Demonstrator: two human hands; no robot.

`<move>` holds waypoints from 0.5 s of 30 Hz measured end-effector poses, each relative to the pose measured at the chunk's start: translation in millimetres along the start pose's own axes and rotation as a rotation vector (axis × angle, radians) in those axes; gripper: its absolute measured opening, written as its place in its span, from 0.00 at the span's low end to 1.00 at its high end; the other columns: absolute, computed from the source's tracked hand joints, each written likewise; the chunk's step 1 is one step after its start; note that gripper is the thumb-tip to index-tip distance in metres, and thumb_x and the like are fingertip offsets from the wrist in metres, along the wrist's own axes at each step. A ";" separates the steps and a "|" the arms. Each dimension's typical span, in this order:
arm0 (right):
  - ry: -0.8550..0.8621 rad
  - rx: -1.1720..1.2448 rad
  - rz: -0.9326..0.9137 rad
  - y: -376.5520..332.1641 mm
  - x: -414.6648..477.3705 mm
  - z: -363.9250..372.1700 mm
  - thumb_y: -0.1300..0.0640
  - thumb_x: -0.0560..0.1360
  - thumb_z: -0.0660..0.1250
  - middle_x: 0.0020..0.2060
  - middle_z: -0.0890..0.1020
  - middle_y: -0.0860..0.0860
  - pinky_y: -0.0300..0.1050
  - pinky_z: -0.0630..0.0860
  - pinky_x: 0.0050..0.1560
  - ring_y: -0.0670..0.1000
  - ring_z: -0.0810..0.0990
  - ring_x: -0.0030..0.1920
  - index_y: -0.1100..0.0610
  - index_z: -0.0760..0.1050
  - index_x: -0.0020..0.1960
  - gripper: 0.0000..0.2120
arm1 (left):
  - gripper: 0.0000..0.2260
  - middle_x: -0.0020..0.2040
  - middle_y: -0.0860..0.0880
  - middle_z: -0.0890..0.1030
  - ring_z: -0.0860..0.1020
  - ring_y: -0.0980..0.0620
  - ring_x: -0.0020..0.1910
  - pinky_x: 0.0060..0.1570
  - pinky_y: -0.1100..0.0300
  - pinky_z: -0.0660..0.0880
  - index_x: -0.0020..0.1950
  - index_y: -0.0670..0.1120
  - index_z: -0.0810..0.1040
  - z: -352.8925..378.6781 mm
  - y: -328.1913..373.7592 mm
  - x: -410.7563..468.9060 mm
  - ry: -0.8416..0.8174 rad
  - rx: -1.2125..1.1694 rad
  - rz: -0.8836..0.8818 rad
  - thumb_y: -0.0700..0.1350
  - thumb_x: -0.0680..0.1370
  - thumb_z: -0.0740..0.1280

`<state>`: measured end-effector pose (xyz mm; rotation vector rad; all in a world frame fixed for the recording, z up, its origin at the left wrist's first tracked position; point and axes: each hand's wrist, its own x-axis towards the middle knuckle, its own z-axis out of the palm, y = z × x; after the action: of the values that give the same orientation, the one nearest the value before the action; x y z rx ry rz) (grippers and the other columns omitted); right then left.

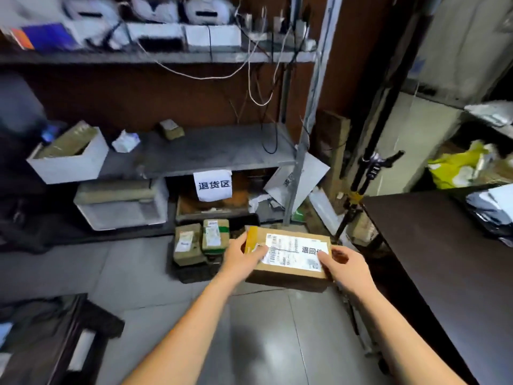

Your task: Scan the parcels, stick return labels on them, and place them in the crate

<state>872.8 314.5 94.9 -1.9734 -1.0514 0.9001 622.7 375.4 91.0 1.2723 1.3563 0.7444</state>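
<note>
Two hands (239, 256) (344, 263) around one parcel (291, 255), apparently labelled

Upper shelf (83, 58) holds what look like printers (206, 9)

Dim, motion-blurred, glare off floor (266, 343)

- Brown rectangular cardboard parcel (288, 269): held level above the floor, long side across the view. Left hand (241, 257) grips its left end, right hand (347, 263) its right end, both thumbs on the top face.
- White printed label (294, 252): flat on the parcel's top, covering most of it. Barcodes at left, bold black characters at right.
- Yellow tape strip (251, 239): across the parcel's left end.
- Low black crate (194, 273): on the floor, just beyond and left of the held parcel.
- Two small brown labelled parcels (188, 244): side by side in the crate, labels up.
</note>
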 end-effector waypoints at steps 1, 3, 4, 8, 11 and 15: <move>-0.020 -0.012 0.000 -9.9 10.3 23.9 0.47 0.74 0.76 0.53 0.86 0.49 0.41 0.75 0.52 0.46 0.83 0.51 0.53 0.83 0.61 0.18 | 0.10 0.53 0.55 0.85 0.83 0.55 0.53 0.59 0.57 0.79 0.57 0.56 0.82 -20.0 -8.5 11.1 0.018 -0.023 -0.025 0.47 0.77 0.74; -0.060 -0.024 0.001 -25.7 27.5 60.4 0.49 0.74 0.76 0.53 0.86 0.49 0.43 0.77 0.53 0.47 0.84 0.51 0.54 0.83 0.61 0.17 | 0.08 0.53 0.53 0.86 0.83 0.53 0.54 0.60 0.51 0.80 0.55 0.56 0.82 -49.8 -24.1 30.0 0.034 -0.057 -0.063 0.46 0.78 0.74; -0.085 -0.016 0.003 -33.8 38.4 81.4 0.49 0.74 0.76 0.52 0.87 0.49 0.46 0.80 0.55 0.48 0.84 0.51 0.54 0.83 0.61 0.17 | 0.08 0.54 0.53 0.86 0.84 0.53 0.54 0.59 0.52 0.80 0.55 0.56 0.82 -66.0 -33.8 41.2 0.054 -0.077 -0.087 0.45 0.78 0.74; -0.173 0.034 0.028 -53.7 77.7 146.5 0.51 0.75 0.75 0.50 0.87 0.48 0.55 0.84 0.54 0.49 0.85 0.51 0.53 0.83 0.62 0.17 | 0.09 0.49 0.62 0.86 0.83 0.64 0.47 0.42 0.69 0.78 0.54 0.61 0.81 -111.4 -61.0 77.0 0.138 -0.135 -0.167 0.49 0.77 0.75; -0.264 0.066 0.051 -61.9 128.2 200.3 0.51 0.75 0.76 0.54 0.86 0.51 0.57 0.84 0.55 0.52 0.85 0.52 0.53 0.81 0.64 0.19 | 0.10 0.48 0.65 0.85 0.83 0.64 0.48 0.45 0.66 0.79 0.53 0.63 0.80 -142.1 -86.6 119.1 0.214 -0.136 -0.226 0.51 0.76 0.76; -0.379 0.075 0.050 -67.1 195.6 272.3 0.50 0.75 0.76 0.54 0.86 0.52 0.58 0.83 0.56 0.54 0.86 0.53 0.54 0.80 0.65 0.20 | 0.15 0.52 0.61 0.86 0.84 0.59 0.52 0.52 0.59 0.81 0.58 0.59 0.81 -179.3 -122.0 176.9 0.325 -0.138 -0.268 0.54 0.73 0.77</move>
<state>706.3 584.3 -33.2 -1.8135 -1.1586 1.3582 446.3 554.1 -32.4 0.8634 1.6674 0.8633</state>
